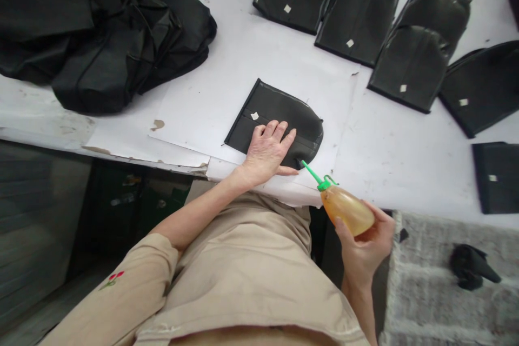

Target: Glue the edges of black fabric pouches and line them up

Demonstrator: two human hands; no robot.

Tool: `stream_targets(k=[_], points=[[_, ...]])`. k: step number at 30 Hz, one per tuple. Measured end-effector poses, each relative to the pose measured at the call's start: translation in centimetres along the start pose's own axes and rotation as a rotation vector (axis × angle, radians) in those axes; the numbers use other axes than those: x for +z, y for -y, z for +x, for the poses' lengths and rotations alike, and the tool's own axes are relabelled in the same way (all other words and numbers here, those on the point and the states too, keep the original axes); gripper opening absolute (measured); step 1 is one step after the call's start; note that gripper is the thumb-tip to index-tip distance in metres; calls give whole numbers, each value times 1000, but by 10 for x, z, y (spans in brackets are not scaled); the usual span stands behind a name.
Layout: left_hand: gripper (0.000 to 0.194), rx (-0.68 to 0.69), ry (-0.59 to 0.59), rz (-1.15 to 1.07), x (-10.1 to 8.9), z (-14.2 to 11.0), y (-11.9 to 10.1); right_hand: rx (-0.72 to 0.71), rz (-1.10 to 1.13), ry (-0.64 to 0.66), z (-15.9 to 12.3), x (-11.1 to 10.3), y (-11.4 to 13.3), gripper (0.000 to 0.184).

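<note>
A flat black fabric piece (290, 105) with one rounded end lies near the table's front edge, a small white tag (254, 115) on it. My left hand (270, 151) rests on this piece with the fingers spread, pressing it against the table. My right hand (367, 243) is wrapped around a squeeze bottle (346, 210) of amber liquid. The bottle is tilted, and its green nozzle (311, 171) points at the lower rounded edge of the piece. The tip is at or very close to that edge; whether it touches I cannot tell.
Several similar black pieces (417, 62) with white tags lie along the back and right of the white table (227, 57). A heap of black fabric (133, 38) sits at the left. On a grey cloth surface (430, 275) at lower right lies a black scrap (472, 266).
</note>
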State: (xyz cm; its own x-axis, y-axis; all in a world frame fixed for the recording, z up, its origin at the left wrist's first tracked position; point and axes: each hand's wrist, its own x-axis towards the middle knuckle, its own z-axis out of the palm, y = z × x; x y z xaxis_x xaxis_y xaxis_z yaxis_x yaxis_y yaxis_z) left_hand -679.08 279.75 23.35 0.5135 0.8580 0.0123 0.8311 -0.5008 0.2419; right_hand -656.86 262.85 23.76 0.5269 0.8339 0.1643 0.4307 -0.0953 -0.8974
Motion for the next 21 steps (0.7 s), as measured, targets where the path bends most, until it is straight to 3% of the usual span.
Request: stream_targets(k=[9,16,21], points=[[100,-28,19,-19,-2,2,-4,-114,-107,44,-9,9,-1,65],[86,62,63,-26,-16,0,6,-227,-203,35,-8,9,-4,65],[85,65,44,0,-14,0,8,-317,-325,39,-6,5,-3,67]])
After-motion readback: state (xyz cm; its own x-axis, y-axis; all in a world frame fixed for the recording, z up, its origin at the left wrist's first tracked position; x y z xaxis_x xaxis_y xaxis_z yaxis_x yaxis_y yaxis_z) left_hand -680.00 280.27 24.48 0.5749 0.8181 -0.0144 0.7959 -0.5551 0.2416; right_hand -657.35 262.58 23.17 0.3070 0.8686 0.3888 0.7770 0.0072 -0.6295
